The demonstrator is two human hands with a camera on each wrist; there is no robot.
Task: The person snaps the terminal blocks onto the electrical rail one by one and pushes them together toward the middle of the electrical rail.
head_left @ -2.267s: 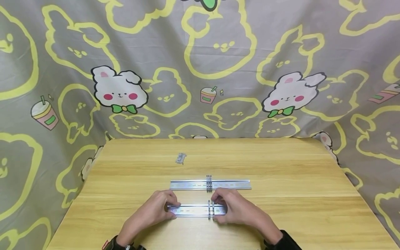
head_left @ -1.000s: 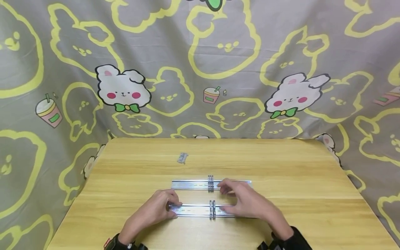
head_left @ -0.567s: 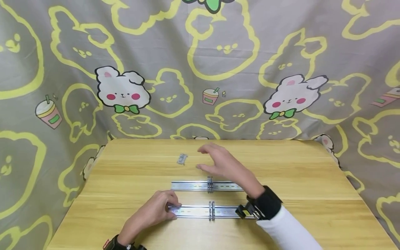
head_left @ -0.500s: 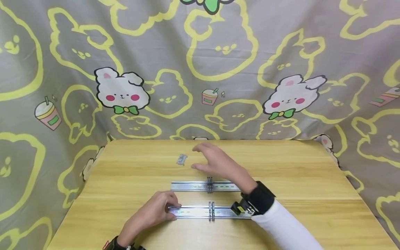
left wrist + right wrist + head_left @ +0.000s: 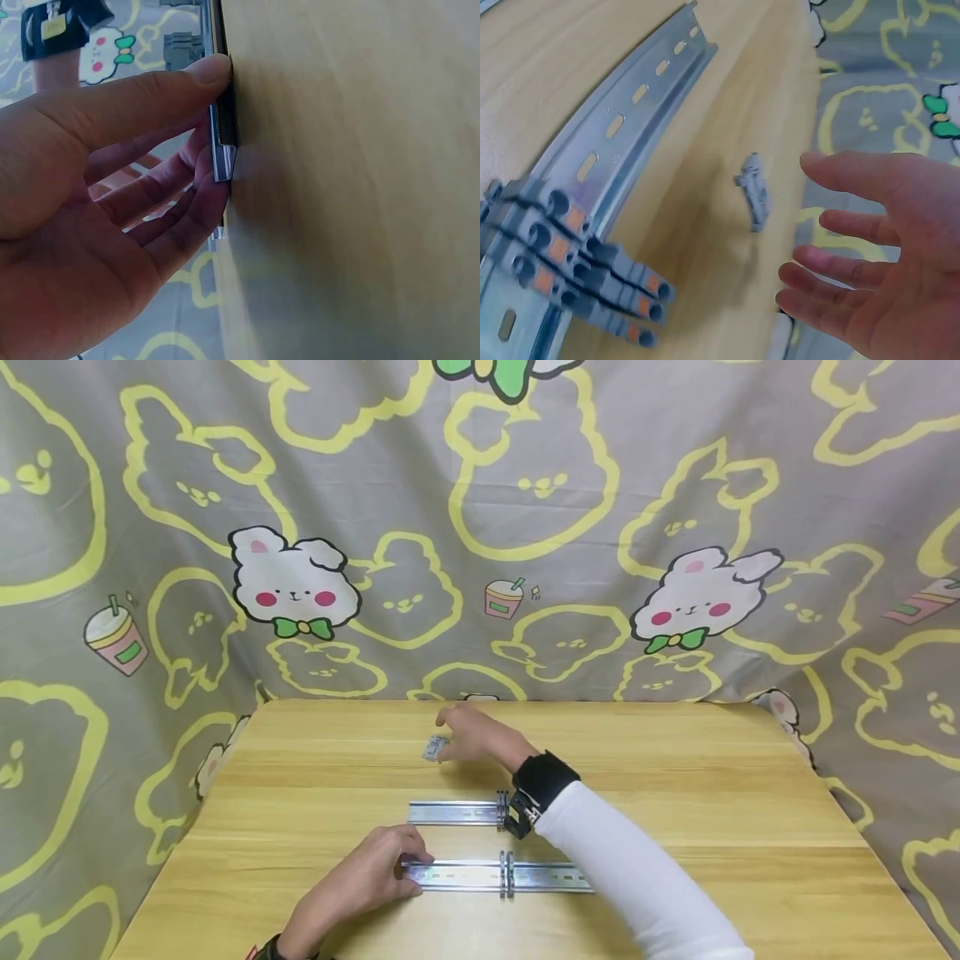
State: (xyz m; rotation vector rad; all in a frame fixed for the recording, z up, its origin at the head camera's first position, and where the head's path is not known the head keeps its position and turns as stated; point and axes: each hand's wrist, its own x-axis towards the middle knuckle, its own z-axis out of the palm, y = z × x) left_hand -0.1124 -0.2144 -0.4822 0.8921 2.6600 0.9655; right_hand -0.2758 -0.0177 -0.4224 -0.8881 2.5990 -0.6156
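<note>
My left hand (image 5: 375,868) grips the left end of the front DIN rail (image 5: 457,877), thumb on the near edge and fingers on the far edge. Two thin grey terminal blocks (image 5: 506,874) stand clipped side by side near that rail's middle. Beyond the rails, a loose grey terminal block (image 5: 434,747) lies flat on the table. My right hand (image 5: 480,735) hovers just right of it, fingers spread; the right wrist view shows a gap between the fingertips (image 5: 814,161) and the loose block (image 5: 754,193).
A second DIN rail (image 5: 450,813) lies parallel behind the first, with several grey-and-orange terminal blocks (image 5: 570,262) clipped on it. My right forearm (image 5: 630,868) crosses over both rails and hides their right parts. A patterned curtain (image 5: 405,485) hangs behind the table (image 5: 750,793).
My right hand has left the blocks on the front rail and moved away and leftward to the loose terminal block. The two front blocks now sit closer together. The left hand stays on the rail.
</note>
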